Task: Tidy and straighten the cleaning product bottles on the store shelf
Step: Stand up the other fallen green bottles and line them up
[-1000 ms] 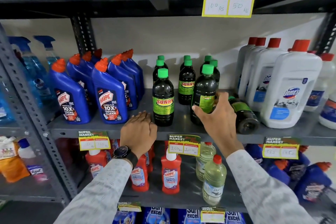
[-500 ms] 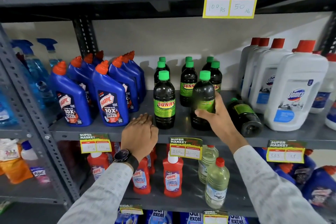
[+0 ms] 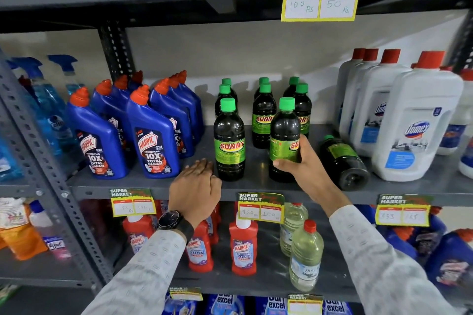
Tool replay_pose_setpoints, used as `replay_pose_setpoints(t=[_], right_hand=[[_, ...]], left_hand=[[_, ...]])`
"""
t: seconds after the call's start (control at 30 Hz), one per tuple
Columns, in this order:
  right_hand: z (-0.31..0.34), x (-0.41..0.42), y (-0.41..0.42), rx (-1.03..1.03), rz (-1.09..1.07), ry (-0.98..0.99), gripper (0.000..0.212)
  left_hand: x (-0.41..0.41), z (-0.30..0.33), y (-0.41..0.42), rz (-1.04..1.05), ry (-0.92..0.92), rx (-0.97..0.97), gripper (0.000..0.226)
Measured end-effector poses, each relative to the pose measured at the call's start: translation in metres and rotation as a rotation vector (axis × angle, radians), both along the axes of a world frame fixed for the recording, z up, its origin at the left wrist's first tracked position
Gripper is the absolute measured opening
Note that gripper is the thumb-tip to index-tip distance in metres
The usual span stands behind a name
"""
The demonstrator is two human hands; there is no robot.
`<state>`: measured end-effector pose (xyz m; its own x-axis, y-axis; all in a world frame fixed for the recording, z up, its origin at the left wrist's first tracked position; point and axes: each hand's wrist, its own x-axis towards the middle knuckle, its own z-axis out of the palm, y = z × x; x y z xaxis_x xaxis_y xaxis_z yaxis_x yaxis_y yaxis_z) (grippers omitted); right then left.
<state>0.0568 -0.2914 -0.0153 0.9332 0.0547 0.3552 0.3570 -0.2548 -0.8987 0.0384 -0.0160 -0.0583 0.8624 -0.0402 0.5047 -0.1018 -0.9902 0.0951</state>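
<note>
The right hand [image 3: 304, 166] is wrapped around the lower body of an upright Sunny bottle [image 3: 284, 140] at the near edge of the shelf [image 3: 409, 186], its grip clamped on the label with the thumb across the near face and the fingers round the right side. That bottle's label is turned partly away to the right, while the neighbouring front bottle [image 3: 229, 140], just to its left, shows its label square to the aisle. The left hand [image 3: 195, 186] lies flat and open on the shelf lip, just beside the base of that left bottle and holding nothing.

The relation that matters most is to the right: a fallen bottle [image 3: 343, 161] lies on its side between the held bottle and the white Domex bottles [image 3: 414, 130]. Its long axis runs from far-left to near-right, green cap pointing to the back of the shelf, round base facing the aisle. It sits just right of the right hand, well apart from the left, so the right hand looks the natural one to stand it up once the held bottle is squared.
</note>
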Motion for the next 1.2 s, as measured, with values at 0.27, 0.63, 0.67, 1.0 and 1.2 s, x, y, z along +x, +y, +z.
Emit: replay_pose_setpoints(t=[0.27,0.63,0.67,1.0,1.2], right_hand=[[0.001,-0.003,0.005,-0.036,-0.062,-0.031,0.073],[-0.004,-0.001,0.004,-0.077,-0.067,-0.036,0.077],[-0.004,0.000,0.004,-0.081,-0.081,-0.040,0.079],[-0.004,-0.002,0.006,-0.106,-0.144,-0.056,0.084],[-0.003,-0.007,0.009,-0.120,-0.177,-0.062,0.089]], left_hand=[[0.000,0.000,0.000,-0.004,-0.005,-0.003,0.064],[0.000,-0.001,0.001,-0.003,-0.009,0.000,0.063],[0.000,-0.001,0.001,-0.003,-0.011,-0.001,0.063],[0.000,-0.001,0.001,0.002,-0.010,-0.003,0.063],[0.000,-0.002,0.001,0.001,-0.005,0.002,0.063]])
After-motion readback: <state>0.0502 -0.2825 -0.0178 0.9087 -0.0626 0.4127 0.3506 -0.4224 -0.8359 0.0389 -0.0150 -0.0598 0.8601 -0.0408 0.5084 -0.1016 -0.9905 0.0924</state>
